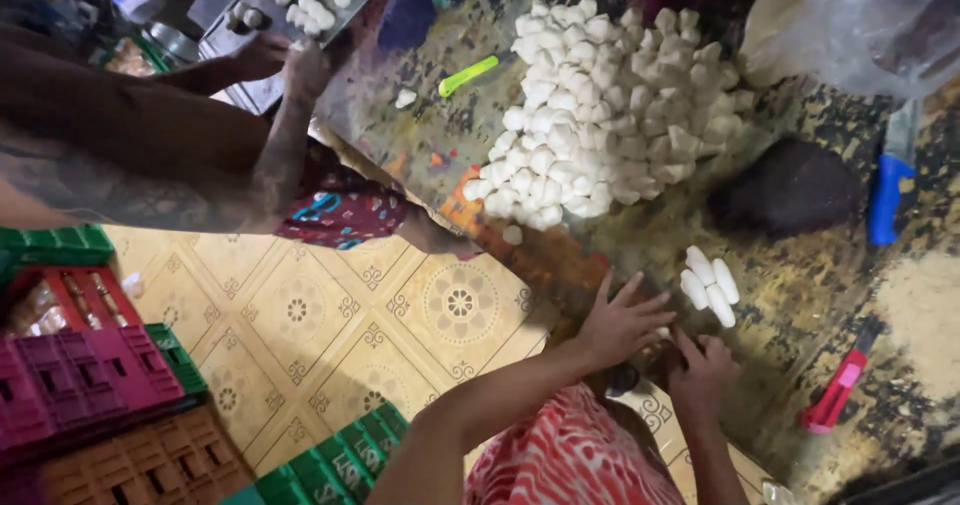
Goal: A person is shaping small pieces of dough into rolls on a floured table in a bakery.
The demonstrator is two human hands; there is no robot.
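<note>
**White dough under two hands**

White dough piece (663,333) lies at the table (800,285) edge between both hands. The left hand (622,320) presses flat, fingers spread; the right hand (703,373) curls beside it, its grip unclear. Just beyond lie four shaped rolls (710,285), then the big heap of dough lumps (600,115).
</note>
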